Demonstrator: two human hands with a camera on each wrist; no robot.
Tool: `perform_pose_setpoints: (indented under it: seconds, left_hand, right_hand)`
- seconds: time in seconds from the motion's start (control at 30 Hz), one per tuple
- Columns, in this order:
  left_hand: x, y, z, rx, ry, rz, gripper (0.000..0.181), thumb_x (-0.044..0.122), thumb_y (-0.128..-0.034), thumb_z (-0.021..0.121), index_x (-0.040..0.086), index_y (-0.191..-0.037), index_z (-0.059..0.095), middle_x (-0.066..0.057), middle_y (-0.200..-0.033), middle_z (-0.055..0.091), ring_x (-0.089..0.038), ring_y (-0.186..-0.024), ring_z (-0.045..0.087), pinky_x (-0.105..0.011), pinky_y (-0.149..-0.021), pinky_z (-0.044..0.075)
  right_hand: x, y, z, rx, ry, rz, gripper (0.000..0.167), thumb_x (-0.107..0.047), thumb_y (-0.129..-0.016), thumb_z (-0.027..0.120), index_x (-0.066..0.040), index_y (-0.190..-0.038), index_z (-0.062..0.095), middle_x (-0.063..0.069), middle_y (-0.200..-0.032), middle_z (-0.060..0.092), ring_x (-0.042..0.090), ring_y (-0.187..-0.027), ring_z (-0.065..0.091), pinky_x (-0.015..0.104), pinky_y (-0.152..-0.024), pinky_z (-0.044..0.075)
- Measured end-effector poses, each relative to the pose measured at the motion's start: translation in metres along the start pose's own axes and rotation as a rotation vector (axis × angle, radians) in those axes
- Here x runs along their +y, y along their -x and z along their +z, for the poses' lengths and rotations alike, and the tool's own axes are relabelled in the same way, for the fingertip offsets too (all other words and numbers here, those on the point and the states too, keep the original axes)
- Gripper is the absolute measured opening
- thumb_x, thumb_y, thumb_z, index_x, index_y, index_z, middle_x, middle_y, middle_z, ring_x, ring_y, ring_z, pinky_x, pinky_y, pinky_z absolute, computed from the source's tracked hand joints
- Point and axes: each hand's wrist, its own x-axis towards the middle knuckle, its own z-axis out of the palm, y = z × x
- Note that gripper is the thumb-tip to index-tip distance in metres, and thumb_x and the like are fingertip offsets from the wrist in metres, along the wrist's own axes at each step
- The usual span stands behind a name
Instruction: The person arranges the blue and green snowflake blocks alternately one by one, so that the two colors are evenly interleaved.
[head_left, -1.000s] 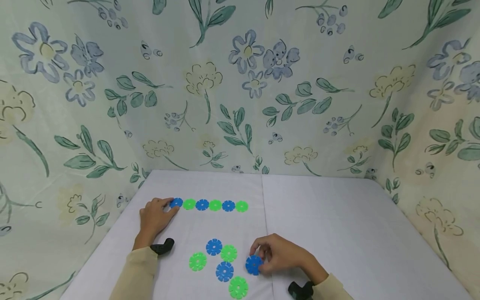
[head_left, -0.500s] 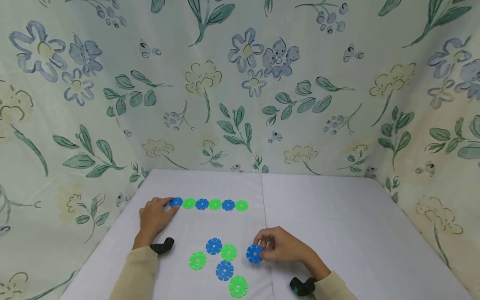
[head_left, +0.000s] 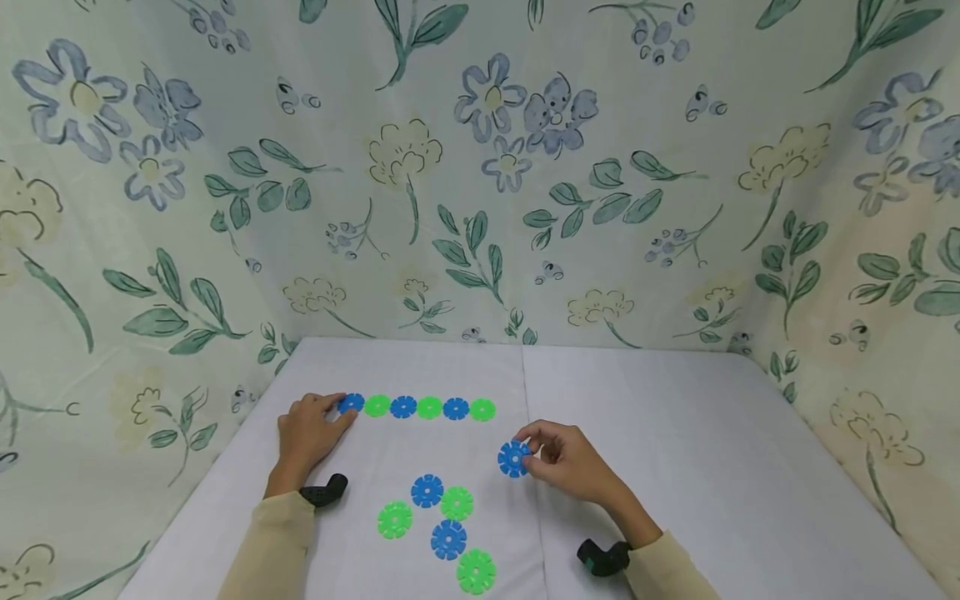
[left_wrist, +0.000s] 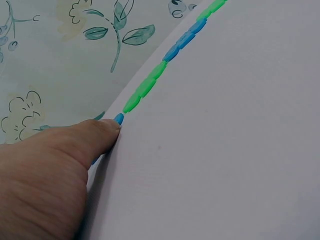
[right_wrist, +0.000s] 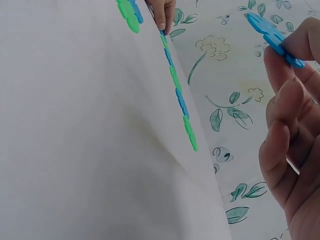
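Blue and green notched plastic discs form a straight row across the table, alternating in colour. At its left end my left hand (head_left: 310, 433) pinches the blue disc (head_left: 351, 403) between thumb and fingers; in the left wrist view the thumb lies against that disc's edge. My right hand (head_left: 573, 462) holds another blue disc (head_left: 513, 459) by its edge, raised off the table, between thumb and forefinger. The right wrist view shows this disc (right_wrist: 272, 39) tilted, the other fingers curled below it. The row's right end is a green disc (head_left: 482, 410), apart from the held one.
Several loose discs lie nearer me, among them a green disc (head_left: 394, 520) and a blue disc (head_left: 448, 540). A white cloth with a crease covers the table (head_left: 675, 433). Behind and beside it hangs a floral curtain (head_left: 480, 167).
My right hand has carried its blue disc away from me, from beside the loose discs toward the row's right end. My left hand stays on the leftmost disc.
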Motion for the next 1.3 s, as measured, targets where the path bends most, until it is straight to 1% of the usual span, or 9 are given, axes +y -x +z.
perform_pose_setpoints:
  seconds: [0.2,0.4,0.67,0.83,0.93,1.0,1.13,1.2,1.3]
  left_hand:
    - [-0.003,-0.001,0.001,-0.001,-0.002,0.0,0.052,0.047,-0.092,0.068,0.016,-0.134,0.065,-0.02,-0.123,0.063,-0.04,-0.111,0.057,-0.054,-0.084,0.036]
    - [-0.003,-0.002,0.003,-0.004,0.005,0.0,0.052,0.048,-0.0919,0.068,0.017,-0.134,0.065,-0.019,-0.123,0.063,-0.04,-0.112,0.057,-0.053,-0.084,0.035]
    - [-0.003,-0.002,0.001,-0.017,0.002,-0.01,0.052,0.047,-0.0923,0.068,0.017,-0.135,0.064,-0.019,-0.124,0.063,-0.039,-0.113,0.056,-0.053,-0.084,0.036]
    - [-0.002,-0.001,0.001,-0.018,0.008,-0.016,0.052,0.047,-0.0923,0.068,0.017,-0.135,0.065,-0.019,-0.124,0.063,-0.039,-0.113,0.056,-0.052,-0.084,0.036]
    - [-0.001,-0.001,0.001,-0.013,0.009,-0.016,0.052,0.047,-0.0923,0.068,0.017,-0.134,0.065,-0.018,-0.124,0.063,-0.039,-0.113,0.057,-0.052,-0.085,0.036]
    - [-0.001,0.0,0.001,-0.009,0.008,-0.014,0.052,0.047,-0.0922,0.068,0.017,-0.134,0.065,-0.018,-0.124,0.063,-0.039,-0.112,0.057,-0.052,-0.085,0.036]
    - [-0.001,0.0,0.002,0.003,0.009,-0.009,0.051,0.046,-0.0916,0.069,0.017,-0.133,0.066,-0.018,-0.122,0.064,-0.039,-0.11,0.057,-0.052,-0.084,0.036]
    - [-0.001,0.0,0.002,0.004,0.007,-0.009,0.051,0.047,-0.0916,0.069,0.017,-0.133,0.066,-0.018,-0.122,0.064,-0.039,-0.111,0.058,-0.052,-0.084,0.036]
    - [-0.001,-0.001,0.002,0.004,0.006,-0.009,0.051,0.047,-0.0918,0.069,0.018,-0.133,0.066,-0.018,-0.123,0.064,-0.039,-0.111,0.057,-0.052,-0.084,0.036]
  right_hand:
    - [-0.003,-0.009,-0.002,0.062,-0.019,0.003,0.03,-0.01,-0.091,0.072,-0.027,-0.115,0.068,-0.003,-0.085,0.064,0.007,-0.053,0.051,0.026,-0.046,0.045]
    - [-0.004,-0.017,-0.005,0.101,-0.063,-0.01,0.028,-0.009,-0.091,0.072,-0.021,-0.116,0.068,0.002,-0.085,0.064,0.01,-0.052,0.053,0.026,-0.046,0.047]
    - [-0.001,-0.035,-0.006,0.211,-0.081,0.094,0.029,-0.008,-0.094,0.068,-0.014,-0.123,0.067,0.01,-0.087,0.068,0.012,-0.051,0.053,0.025,-0.047,0.046]
    - [-0.019,-0.04,-0.008,0.27,-0.09,0.134,0.028,-0.006,-0.095,0.066,-0.006,-0.122,0.067,0.014,-0.086,0.067,0.015,-0.051,0.053,0.026,-0.049,0.047]
    - [-0.022,-0.043,-0.006,0.291,-0.09,0.147,0.027,-0.007,-0.095,0.066,-0.004,-0.122,0.067,0.015,-0.085,0.067,0.015,-0.05,0.053,0.026,-0.05,0.048]
    - [-0.014,-0.046,-0.003,0.308,-0.091,0.169,0.027,-0.008,-0.095,0.066,-0.005,-0.122,0.067,0.016,-0.086,0.067,0.016,-0.05,0.053,0.026,-0.05,0.048]
    - [0.014,-0.055,0.006,0.354,-0.089,0.245,0.026,-0.014,-0.095,0.068,-0.014,-0.121,0.069,0.015,-0.087,0.07,0.016,-0.049,0.052,0.024,-0.051,0.046]
    - [0.029,-0.059,0.009,0.377,-0.094,0.263,0.026,-0.017,-0.095,0.069,-0.017,-0.121,0.069,0.015,-0.088,0.071,0.017,-0.048,0.052,0.024,-0.05,0.044]
    - [0.039,-0.063,0.011,0.397,-0.09,0.281,0.024,-0.02,-0.094,0.069,-0.02,-0.118,0.07,0.017,-0.088,0.071,0.019,-0.048,0.052,0.025,-0.05,0.044]
